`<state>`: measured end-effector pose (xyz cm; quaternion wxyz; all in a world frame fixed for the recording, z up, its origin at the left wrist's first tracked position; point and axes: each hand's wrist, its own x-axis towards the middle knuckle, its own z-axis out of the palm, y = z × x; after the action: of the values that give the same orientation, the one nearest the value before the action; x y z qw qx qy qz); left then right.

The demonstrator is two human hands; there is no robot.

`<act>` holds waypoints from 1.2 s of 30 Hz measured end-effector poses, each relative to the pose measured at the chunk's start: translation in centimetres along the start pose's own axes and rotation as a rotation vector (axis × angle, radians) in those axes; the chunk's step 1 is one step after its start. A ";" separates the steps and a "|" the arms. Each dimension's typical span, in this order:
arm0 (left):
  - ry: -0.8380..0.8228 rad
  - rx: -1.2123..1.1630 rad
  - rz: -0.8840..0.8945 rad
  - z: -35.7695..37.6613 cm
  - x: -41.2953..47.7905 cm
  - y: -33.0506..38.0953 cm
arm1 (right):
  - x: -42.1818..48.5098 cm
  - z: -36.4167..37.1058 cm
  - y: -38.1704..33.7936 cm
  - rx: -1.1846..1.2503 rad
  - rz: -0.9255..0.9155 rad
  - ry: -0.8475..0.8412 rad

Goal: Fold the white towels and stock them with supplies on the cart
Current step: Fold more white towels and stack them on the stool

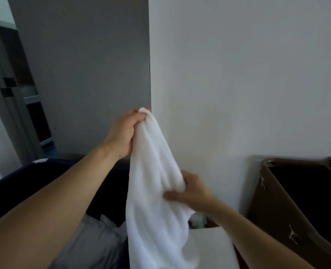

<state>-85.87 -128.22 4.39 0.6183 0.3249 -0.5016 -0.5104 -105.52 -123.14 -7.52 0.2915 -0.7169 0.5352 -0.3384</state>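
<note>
head view: the towel (pixel 156 181) hangs bunched at frame centre. the left hand (pixel 123 133) grips its top end; the right hand (pixel 191 193) pinches it lower down. judging by this, folding has barely begun; next, find corners and spread it.

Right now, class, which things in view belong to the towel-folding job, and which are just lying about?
In the job: white towel; left hand gripping its top end; right hand gripping it lower down.
Lying about: grey cloth; brown container at right; doorway at left.
</note>
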 end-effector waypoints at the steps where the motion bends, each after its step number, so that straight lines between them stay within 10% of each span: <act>1: 0.007 0.027 0.047 -0.2 0.9 0.7 | 0.1 -1.5 -0.8 -0.022 -0.008 0.118; 6: 0.001 0.256 0.299 -1.3 3.8 1.8 | -1.9 -6.3 -4.0 -0.295 -0.285 0.736; 12: -0.061 0.730 0.168 -1.4 1.8 -5.8 | -4.1 -4.4 3.8 -0.764 0.073 0.089; 18: 0.063 0.594 -0.041 -0.5 0.4 -10.6 | -8.9 -0.7 10.8 -0.540 -0.013 -0.024; 30: 0.169 0.477 -0.078 -0.7 1.3 -12.4 | -11.3 1.0 15.9 -0.626 -0.455 0.328; 36: 0.196 0.531 -0.073 -2.5 1.1 -12.6 | -11.4 0.8 17.0 -0.730 -0.387 0.207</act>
<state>-87.39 -132.93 -7.45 0.5385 0.5411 -0.5433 -0.3493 -116.88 -116.52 -23.25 -0.1054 -0.8227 0.5019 -0.2454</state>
